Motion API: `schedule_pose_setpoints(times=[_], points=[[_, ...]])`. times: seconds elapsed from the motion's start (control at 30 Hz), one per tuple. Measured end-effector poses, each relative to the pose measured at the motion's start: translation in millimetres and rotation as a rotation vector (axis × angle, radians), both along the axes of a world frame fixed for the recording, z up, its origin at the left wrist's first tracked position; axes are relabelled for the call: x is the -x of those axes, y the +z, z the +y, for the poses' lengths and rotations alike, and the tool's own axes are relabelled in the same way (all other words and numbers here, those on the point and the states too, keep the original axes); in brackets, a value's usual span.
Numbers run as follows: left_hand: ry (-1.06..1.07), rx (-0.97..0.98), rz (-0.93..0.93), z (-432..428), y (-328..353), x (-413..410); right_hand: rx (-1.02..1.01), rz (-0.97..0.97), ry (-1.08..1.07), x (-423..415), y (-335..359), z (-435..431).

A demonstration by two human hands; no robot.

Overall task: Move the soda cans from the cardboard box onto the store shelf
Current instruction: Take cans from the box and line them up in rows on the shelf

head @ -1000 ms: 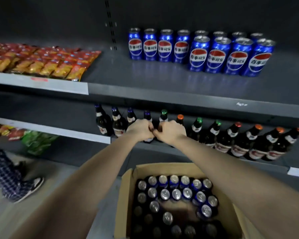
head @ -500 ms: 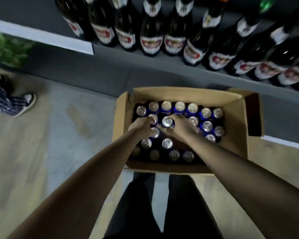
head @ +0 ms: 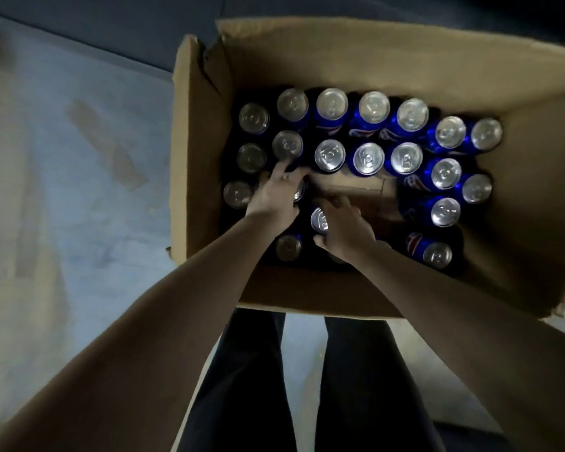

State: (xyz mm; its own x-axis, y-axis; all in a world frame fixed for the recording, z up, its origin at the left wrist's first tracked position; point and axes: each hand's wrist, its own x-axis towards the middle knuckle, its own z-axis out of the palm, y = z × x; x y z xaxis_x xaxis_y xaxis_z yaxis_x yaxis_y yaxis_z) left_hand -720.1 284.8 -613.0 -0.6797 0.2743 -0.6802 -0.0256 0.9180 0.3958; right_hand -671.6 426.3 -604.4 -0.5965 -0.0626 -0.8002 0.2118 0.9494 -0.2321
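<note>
A pale, mottled floor fills the left of the view, smooth with worn brownish patches. On it stands the cardboard box, rectangular, its matte brown flaps folded up and its left corner torn ragged. Dark trouser legs rise at the box's near edge. Two bare forearms reach down into the box. Inside, the soda cans stand upright in close rows, glossy blue cylinders with round silver lids and pull tabs; a gap in the middle bares a flat patch of cardboard. The left hand lies over a can in the left part of the box, fingers curled around its top, one fingertip touching the neighbouring can behind. The right hand cups another can just nearer, fingers wrapped down its side and thumb beneath the rim, the shiny lid showing between them. No can is on a shelf; all sit in the box.
</note>
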Motion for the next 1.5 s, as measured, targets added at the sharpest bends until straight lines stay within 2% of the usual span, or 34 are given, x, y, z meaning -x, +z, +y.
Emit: schedule_pose_setpoints(times=[0.23,0.47,0.73,0.9,1.13,1.27,1.37,1.5], points=[[-0.140,0.067,0.239,12,-24,-12,-0.004,-0.075,-0.036,-1,-34,-8],[-0.177,0.220,0.118,24,-28,-10,-0.029,-0.044,-0.045,0,-38,-7],[-0.044,0.185,0.064,28,-23,-4,0.009,0.047,-0.289,1,-25,7],[-0.201,0.192,0.124,27,-2,-10,-0.010,0.065,-0.292,8,-5,22],[-0.310,0.199,0.092,21,66,6,0.025,0.114,-0.200,27,68,34],[-0.374,0.169,0.078,13,132,20,0.082,0.051,-0.218,49,134,34],[-0.368,0.111,0.094,0,189,39,0.008,0.061,-0.027,73,198,24],[-0.337,0.033,0.139,-18,281,81,-0.024,0.122,0.115,112,291,13]])
